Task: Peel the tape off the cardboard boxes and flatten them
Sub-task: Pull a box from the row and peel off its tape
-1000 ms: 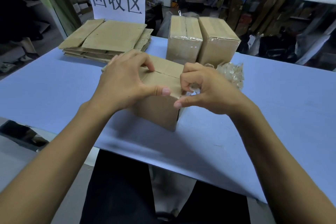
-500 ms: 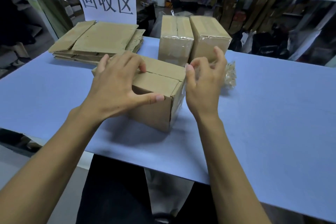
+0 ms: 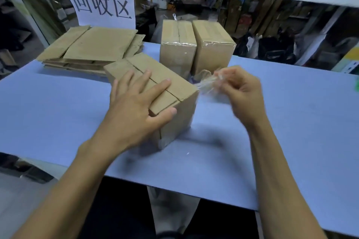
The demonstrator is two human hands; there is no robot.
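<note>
Left hand (image 3: 134, 108) presses flat on the near cardboard box (image 3: 174, 103); right hand (image 3: 240, 91) pinches clear tape (image 3: 206, 84), peeling rightward; next, likely flattening.

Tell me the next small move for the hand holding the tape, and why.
Probably keep pulling the tape strip rightward, away from the box. The right hand pinches it, and it seems to reach the box's top right edge, while the left hand lies flat on top, bracing the box.
</note>
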